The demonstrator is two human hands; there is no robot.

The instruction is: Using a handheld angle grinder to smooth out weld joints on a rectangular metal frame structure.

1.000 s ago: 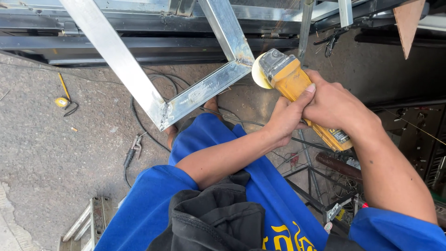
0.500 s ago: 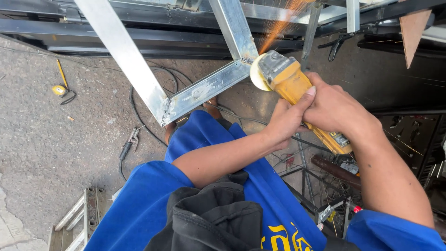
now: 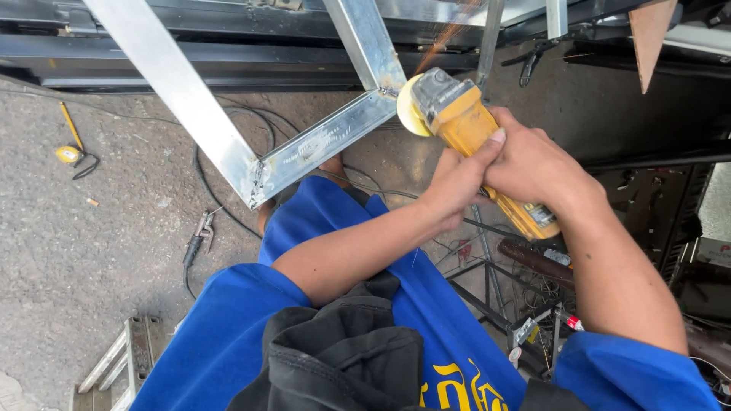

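Note:
Both my hands grip a yellow angle grinder [image 3: 464,122]. My left hand [image 3: 457,183] wraps its body from below, and my right hand [image 3: 533,167] holds it from above, further back. The grinder's disc [image 3: 410,106] touches the welded joint of a galvanized steel frame [image 3: 327,141], where a short crosspiece meets a slanting bar. Orange sparks [image 3: 445,34] fly up from the disc. The frame's other welded corner [image 3: 255,179] lies lower left. My blue trousers fill the lower part of the view.
A black cable [image 3: 228,129] loops over the concrete floor under the frame. A welding clamp [image 3: 194,243] and a yellow tape measure [image 3: 68,154] lie to the left. Steel offcuts [image 3: 126,358] lie at the bottom left. A dark metal rack [image 3: 655,221] stands on the right.
The grinder's disc has come against the frame's joint and sparks now fly upward. The view has shifted slightly; both hands keep their hold.

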